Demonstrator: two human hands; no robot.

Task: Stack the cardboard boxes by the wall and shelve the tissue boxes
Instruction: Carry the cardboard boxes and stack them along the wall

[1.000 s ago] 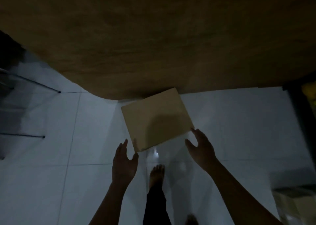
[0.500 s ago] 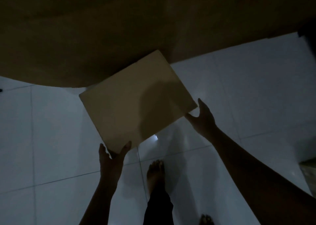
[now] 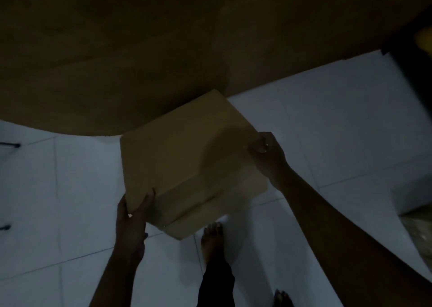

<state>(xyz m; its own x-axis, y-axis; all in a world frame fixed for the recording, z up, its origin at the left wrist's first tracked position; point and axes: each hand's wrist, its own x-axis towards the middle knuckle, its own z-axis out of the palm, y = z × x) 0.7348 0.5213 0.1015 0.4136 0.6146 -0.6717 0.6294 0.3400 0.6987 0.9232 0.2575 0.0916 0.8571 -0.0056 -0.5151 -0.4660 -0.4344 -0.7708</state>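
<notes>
Two of your hands hold one cardboard box in the middle of the frame. A much bigger brown cardboard surface fills the whole top of the frame, and its curved lower edge touches or hides the box's far corner. White floor tiles show open room to the right of the box and at the lower left. The box is tilted, with one corner pointing down near your bare foot. Your right hand is at the box's right edge, with fingers curled over it. Your left hand grips the lower left corner, thumb on top. A dark edge stands at the upper right. Two thin dark rods poke in at the far left.
</notes>
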